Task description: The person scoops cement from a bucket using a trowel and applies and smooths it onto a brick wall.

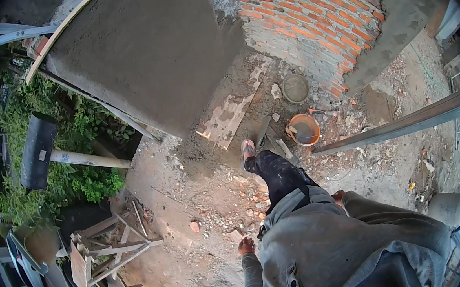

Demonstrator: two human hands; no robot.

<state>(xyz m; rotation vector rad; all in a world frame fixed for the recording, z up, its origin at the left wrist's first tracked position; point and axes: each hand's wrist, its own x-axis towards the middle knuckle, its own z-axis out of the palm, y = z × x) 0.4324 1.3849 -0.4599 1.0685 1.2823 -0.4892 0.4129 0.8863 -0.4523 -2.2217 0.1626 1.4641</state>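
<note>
Rough, pale-brown ground (177, 229) spreads across the middle of the frame. Broken brick rubble (255, 202) lies scattered near the centre, with a mortar-smeared board (235, 110) above it. Right of the board sit a round grey tub (297, 102) and an orange bucket (297, 119); a wooden trestle (123, 248) stands lower left.

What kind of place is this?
It looks like an outdoor building site. You can see a brick wall partly coated in grey, an orange bucket with what looks like grey mix inside, and scattered rubble.
</note>
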